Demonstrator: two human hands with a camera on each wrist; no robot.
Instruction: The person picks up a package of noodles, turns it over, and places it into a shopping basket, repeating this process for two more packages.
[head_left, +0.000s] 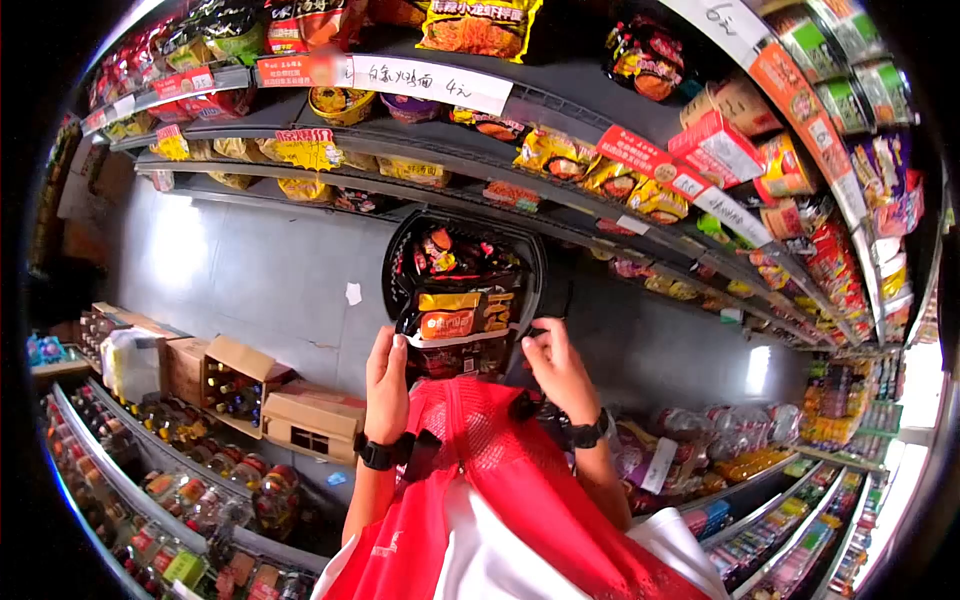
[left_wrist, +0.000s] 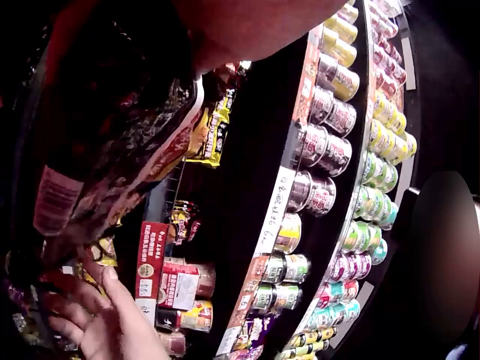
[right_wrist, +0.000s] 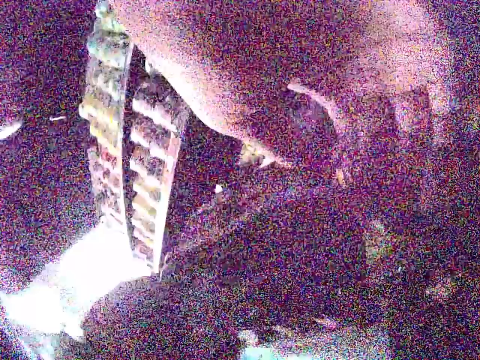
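Note:
A dark shopping basket (head_left: 540, 262) in front of the body holds black noodle packs (head_left: 437, 255) and an orange-labelled pack (head_left: 450, 320). At its near side a dark red noodle multipack (head_left: 445, 360) with a white edge and a barcode stands between both hands. My left hand (head_left: 386, 378) grips its left end, thumb on top. At its right end my right hand (head_left: 562, 372) pinches the corner between thumb and fingers. In the left wrist view the dark multipack (left_wrist: 112, 172) fills the upper left, with the right hand (left_wrist: 105, 319) below. Heavy noise blurs the right wrist view.
Shelves of instant noodles (head_left: 560, 155) curve across the far side and right, with price strips (head_left: 435, 83) on their edges. Cardboard boxes (head_left: 315, 415) and bottles (head_left: 205, 490) stand at the lower left. Grey floor (head_left: 250, 270) lies left of the basket.

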